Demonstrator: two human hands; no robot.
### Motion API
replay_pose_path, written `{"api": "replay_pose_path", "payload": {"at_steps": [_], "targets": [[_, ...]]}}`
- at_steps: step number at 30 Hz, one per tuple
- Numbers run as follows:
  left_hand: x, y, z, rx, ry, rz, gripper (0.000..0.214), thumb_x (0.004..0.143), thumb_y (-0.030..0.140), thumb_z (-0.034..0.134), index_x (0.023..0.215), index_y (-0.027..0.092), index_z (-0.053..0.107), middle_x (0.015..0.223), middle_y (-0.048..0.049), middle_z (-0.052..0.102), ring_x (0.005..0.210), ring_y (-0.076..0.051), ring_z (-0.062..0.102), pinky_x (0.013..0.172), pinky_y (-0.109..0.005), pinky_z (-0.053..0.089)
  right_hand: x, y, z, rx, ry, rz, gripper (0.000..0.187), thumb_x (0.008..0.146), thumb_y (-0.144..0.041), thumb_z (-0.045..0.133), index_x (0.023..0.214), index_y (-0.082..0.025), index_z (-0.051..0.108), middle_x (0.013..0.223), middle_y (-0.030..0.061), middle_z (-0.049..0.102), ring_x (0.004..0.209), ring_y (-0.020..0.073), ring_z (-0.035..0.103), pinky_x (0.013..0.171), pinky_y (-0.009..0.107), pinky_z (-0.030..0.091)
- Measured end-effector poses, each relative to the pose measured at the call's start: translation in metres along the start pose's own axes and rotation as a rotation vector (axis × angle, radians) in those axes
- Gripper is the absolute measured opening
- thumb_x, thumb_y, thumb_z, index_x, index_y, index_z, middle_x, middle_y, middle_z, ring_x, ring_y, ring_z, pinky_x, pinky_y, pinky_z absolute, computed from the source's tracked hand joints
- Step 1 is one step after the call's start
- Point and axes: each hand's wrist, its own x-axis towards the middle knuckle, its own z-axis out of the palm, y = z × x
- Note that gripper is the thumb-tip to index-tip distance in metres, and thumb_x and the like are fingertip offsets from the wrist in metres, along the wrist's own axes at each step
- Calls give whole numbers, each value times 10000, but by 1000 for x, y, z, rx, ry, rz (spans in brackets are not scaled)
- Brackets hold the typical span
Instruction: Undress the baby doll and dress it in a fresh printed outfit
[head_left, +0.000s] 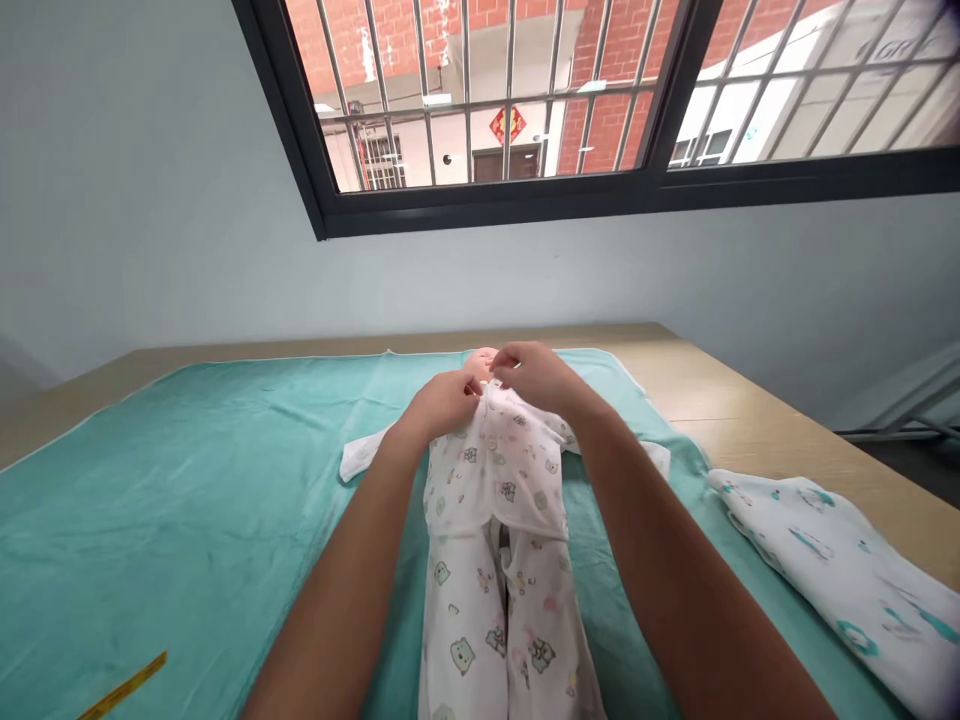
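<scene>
A small white baby shirt [517, 475] with printed animals is on a baby-sized figure that looks like a doll, lying on its back. Matching white pants [465, 640] cover its legs toward me. Its pinkish head [478, 362] shows only in part behind my hands. At the collar's left side, my left hand [444, 405] is closed with fingertips pinched on the cloth. My right hand [544, 378] is closed too, pinching at the right side of the collar by the neck. The sleeves stretch out to both sides, partly behind my forearms.
A turquoise blanket [187, 500] spreads under the figure over a wooden table [720, 400]. To the right lies a folded white printed cloth [832, 570]. A yellow strip [124, 688] is at the lower left. Behind the table stand a wall and a barred window [487, 205].
</scene>
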Motion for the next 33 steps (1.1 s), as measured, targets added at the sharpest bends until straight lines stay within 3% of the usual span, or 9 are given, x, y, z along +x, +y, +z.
{"api": "replay_pose_path", "payload": {"at_steps": [3,7,12,14,20,26,33], "targets": [[-4,-1,-6,-3,-27,30,118,625,146,617,532,218,622,576,-9,611,453,-123,454,404,-233,252,-11,2,18,-6,-9,-1,191,819,-278,533,644,-210,504,668,18,539,590,142,436,524,272,276],[-4,-6,-6,4,-47,48,86,626,246,705,565,222,648,603,1,629,457,-117,487,384,-215,267,-21,15,39,-57,43,48,370,856,-416,504,599,-214,330,613,-7,461,555,132,370,508,273,252],[-5,-7,-6,-32,-86,61,136,635,287,731,557,216,647,589,-3,623,455,-112,478,392,-217,296,-22,16,39,-132,-35,81,513,856,-583,487,571,-218,267,567,-3,410,522,133,330,499,292,226],[-6,-7,-7,-42,-113,41,129,652,306,723,585,213,662,587,-5,619,463,-114,478,409,-222,310,-21,13,37,-163,-58,72,499,857,-540,498,568,-216,250,564,0,407,512,130,319,501,295,220],[-6,-8,-6,-32,-177,40,161,715,339,666,784,240,773,678,-7,645,514,-120,476,468,-241,318,-18,23,36,-151,-62,57,339,851,-347,476,573,-214,335,572,8,457,509,131,356,498,296,239],[-5,-1,1,15,-157,105,204,770,389,646,861,286,796,728,5,665,601,-143,513,541,-258,361,-13,32,28,48,-144,60,300,861,-395,506,634,-204,466,604,1,506,538,126,438,496,268,297],[-5,5,3,60,-208,70,198,781,376,637,853,256,777,864,20,721,786,-173,613,652,-261,427,-15,24,21,24,-203,150,374,862,-457,557,614,-195,461,581,-18,467,526,106,404,491,250,304]]}}
